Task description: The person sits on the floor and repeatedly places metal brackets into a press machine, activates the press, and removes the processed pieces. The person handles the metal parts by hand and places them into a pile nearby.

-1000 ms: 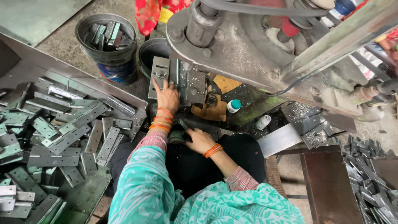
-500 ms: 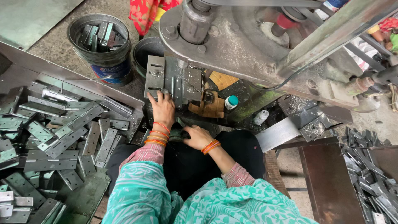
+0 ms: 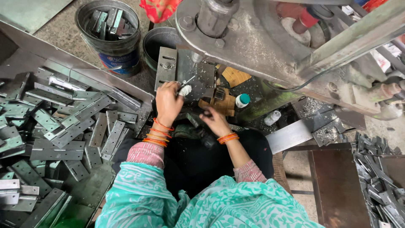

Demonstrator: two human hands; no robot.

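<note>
My left hand (image 3: 168, 101) reaches up to the press die bed (image 3: 198, 76) and pinches a flat metal hinge plate (image 3: 166, 67) lying on it; one fingertip is wrapped in white tape. My right hand (image 3: 215, 120) hovers below the die, fingers curled, and I cannot tell whether anything is in it. Orange bangles circle both wrists. The big grey press machine (image 3: 261, 38) looms over the die.
A heap of grey metal hinges (image 3: 55, 131) fills a tray on the left. A bucket holding hinges (image 3: 110, 29) and a second dark bucket (image 3: 158, 42) stand behind. A small white bottle with teal cap (image 3: 242, 100) sits by the die. More hinges (image 3: 379, 177) pile at right.
My left hand moved up from just below the die onto the plate. My right hand lifted from my lap toward the die. The view tilted closer.
</note>
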